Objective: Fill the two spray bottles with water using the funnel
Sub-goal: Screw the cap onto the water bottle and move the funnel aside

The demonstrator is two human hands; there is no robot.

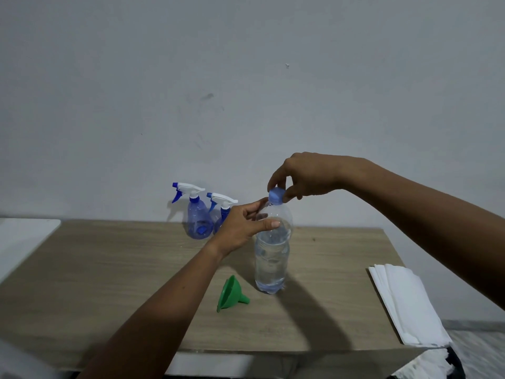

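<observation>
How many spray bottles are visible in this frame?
2. The left spray bottle stands at the back of the table; the right spray bottle stands beside it, partly hidden behind the left hand. No others show.

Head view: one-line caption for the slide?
The left hand holds the water bottle as the right hand pinches its blue cap; green funnel and two spray bottles wait on the table.

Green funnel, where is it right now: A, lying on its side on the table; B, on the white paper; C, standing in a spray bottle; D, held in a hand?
A: the green funnel lies on its side on the wooden table, beside the water bottle.
</observation>
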